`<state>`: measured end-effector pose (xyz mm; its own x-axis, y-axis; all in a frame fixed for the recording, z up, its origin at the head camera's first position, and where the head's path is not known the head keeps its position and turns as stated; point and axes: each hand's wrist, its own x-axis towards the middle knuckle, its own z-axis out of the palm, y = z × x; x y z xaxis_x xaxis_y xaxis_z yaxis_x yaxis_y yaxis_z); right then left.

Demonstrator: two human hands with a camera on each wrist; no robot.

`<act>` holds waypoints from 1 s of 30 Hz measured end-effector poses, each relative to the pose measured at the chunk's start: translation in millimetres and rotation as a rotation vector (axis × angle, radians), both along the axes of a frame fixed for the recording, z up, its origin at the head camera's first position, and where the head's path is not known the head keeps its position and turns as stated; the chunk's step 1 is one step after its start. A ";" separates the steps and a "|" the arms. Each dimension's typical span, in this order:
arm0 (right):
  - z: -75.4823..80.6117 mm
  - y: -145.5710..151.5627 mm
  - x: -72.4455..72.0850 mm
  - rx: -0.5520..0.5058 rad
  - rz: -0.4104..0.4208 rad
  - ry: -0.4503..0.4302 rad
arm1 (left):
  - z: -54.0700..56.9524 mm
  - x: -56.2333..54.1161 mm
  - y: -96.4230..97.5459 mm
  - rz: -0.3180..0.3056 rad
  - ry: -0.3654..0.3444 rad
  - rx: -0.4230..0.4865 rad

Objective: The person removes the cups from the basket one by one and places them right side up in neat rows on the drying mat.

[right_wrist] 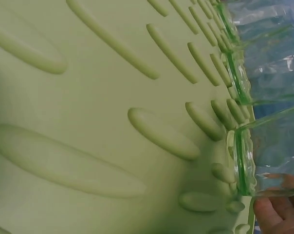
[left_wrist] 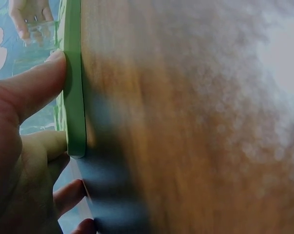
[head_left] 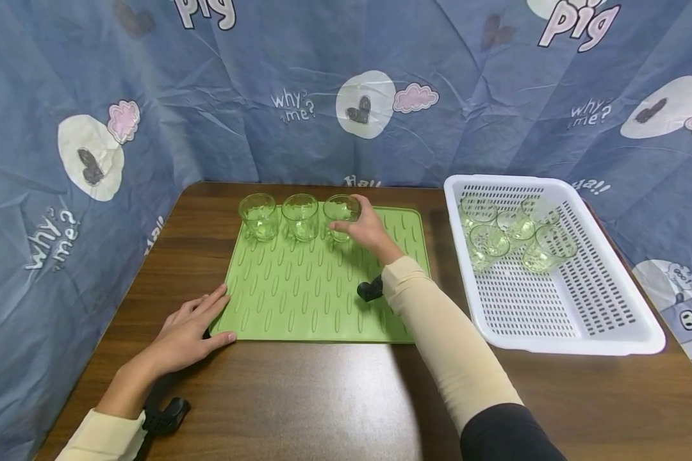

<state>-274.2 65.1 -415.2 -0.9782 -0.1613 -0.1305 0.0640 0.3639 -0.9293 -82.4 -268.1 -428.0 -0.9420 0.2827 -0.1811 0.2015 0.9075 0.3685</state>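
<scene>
A green ridged drying mat [head_left: 288,294] lies on the wooden table. Three clear, green-tinted glasses stand upright in a row along its far edge: a left glass [head_left: 259,221], a middle glass [head_left: 301,221] and a right glass [head_left: 339,224]. My right hand [head_left: 369,227] grips the right glass from its right side, fingers behind and thumb in front. In the right wrist view, its fingers [right_wrist: 271,217] touch that glass near its base. At the mat's near left corner my left hand [head_left: 190,330] rests with extended fingers, and its thumb [left_wrist: 40,80] touches the mat's edge.
To the right stands a white perforated plastic basket [head_left: 559,326] holding several more glasses [head_left: 548,250] at its far left part. A blue printed cloth [head_left: 300,141] hangs behind the table. Bare wood [head_left: 300,403] lies in front of the mat.
</scene>
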 end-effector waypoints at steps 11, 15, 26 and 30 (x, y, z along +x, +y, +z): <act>-0.9 0.7 1.0 0.004 0.014 0.012 | -1.8 0.1 0.2 -0.003 0.007 -0.008; -0.6 1.0 1.0 0.010 0.015 0.010 | -1.0 -0.5 0.4 -0.008 0.021 -0.012; -1.9 0.9 2.7 0.037 0.006 -0.002 | 0.0 -1.0 -0.3 -0.007 0.021 -0.022; -2.7 0.0 3.0 0.023 0.011 -0.010 | -0.9 -0.4 -0.1 -0.005 0.020 -0.017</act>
